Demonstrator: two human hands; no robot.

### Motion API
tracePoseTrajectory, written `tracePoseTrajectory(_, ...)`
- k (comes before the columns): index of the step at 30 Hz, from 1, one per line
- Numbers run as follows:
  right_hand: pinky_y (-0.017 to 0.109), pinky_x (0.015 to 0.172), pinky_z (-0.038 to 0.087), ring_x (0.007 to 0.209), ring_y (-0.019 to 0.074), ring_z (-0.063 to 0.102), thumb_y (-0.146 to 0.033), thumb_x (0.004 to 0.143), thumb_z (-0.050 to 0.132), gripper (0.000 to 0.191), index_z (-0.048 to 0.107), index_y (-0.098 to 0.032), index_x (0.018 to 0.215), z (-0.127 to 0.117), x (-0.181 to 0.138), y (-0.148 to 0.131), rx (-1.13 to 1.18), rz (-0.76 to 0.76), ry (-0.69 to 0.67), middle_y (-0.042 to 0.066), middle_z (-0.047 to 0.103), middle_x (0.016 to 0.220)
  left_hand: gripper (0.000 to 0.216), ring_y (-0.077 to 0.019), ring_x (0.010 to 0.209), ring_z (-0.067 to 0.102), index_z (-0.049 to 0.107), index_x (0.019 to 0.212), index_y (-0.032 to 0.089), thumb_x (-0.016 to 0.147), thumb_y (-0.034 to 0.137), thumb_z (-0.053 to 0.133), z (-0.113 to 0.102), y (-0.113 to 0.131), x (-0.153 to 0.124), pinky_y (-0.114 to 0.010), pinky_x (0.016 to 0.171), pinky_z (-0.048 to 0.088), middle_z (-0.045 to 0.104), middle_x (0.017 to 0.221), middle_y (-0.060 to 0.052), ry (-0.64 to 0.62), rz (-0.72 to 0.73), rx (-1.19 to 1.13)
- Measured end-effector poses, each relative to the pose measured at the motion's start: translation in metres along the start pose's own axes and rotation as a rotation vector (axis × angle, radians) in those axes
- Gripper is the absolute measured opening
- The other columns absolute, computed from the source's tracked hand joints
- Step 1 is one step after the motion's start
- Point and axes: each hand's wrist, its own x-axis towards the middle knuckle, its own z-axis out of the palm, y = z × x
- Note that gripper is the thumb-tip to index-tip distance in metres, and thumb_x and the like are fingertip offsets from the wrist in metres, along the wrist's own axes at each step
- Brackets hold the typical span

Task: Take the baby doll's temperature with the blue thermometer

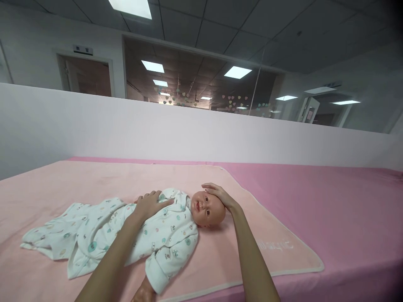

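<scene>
A baby doll (206, 209) lies on its back on a light pink blanket (277, 239), its head to the right. It wears a white romper (103, 235) printed with small coloured figures. My left hand (151, 204) lies flat on the doll's chest, fingers stretched out. My right hand (218, 193) cups the top of the doll's head, fingers curved over the crown. One bare doll hand (145, 291) pokes out of a sleeve near the bottom edge.
The blanket lies on a darker pink sheet (340, 209) that covers a wide surface. A low white partition wall (126, 126) runs behind it. Beyond are a glass-walled room and a doorway (88, 75).
</scene>
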Motion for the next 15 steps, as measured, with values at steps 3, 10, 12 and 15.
tracePoseTrajectory(3,0.031,0.097,0.032,0.116,0.0186,0.041,-0.040,0.072,0.053,0.039,0.060,-0.020,0.105,0.000,-0.005,0.003,0.062,0.016,0.000,0.004,0.048,0.125,0.072,-0.0338,0.103,0.049,0.051,0.109,0.022,0.064,0.074,0.030,0.001,-0.001,0.001,-0.046,0.086,0.031,0.056,0.112,-0.012,-0.002,-0.002,-0.011)
tracePoseTrajectory(10,0.035,0.099,0.030,0.114,0.0223,0.044,-0.041,0.067,0.058,0.038,0.066,-0.016,0.094,-0.001,-0.005,0.010,0.141,-0.004,0.007,0.006,0.055,0.118,0.076,-0.0349,0.108,0.045,0.044,0.120,0.023,0.064,0.073,0.032,0.002,-0.003,0.003,-0.046,0.090,0.028,0.051,0.121,-0.012,-0.027,-0.033,-0.021)
tracePoseTrajectory(12,0.036,0.095,0.035,0.107,0.0239,0.051,-0.040,0.064,0.060,0.035,0.068,-0.016,0.088,-0.002,-0.006,0.010,0.150,-0.032,-0.001,0.007,0.062,0.106,0.076,-0.0349,0.109,0.044,0.044,0.120,0.023,0.064,0.073,0.031,0.002,-0.003,0.003,-0.045,0.090,0.028,0.050,0.123,-0.012,-0.030,-0.031,-0.027)
tracePoseTrajectory(15,0.037,0.092,0.037,0.102,0.0254,0.053,-0.038,0.063,0.060,0.032,0.070,-0.015,0.083,-0.002,-0.007,0.011,0.153,-0.047,-0.013,0.007,0.065,0.099,0.077,-0.0350,0.109,0.045,0.045,0.119,0.022,0.064,0.074,0.030,0.001,-0.003,0.003,-0.045,0.090,0.029,0.050,0.122,-0.012,-0.031,-0.027,-0.032)
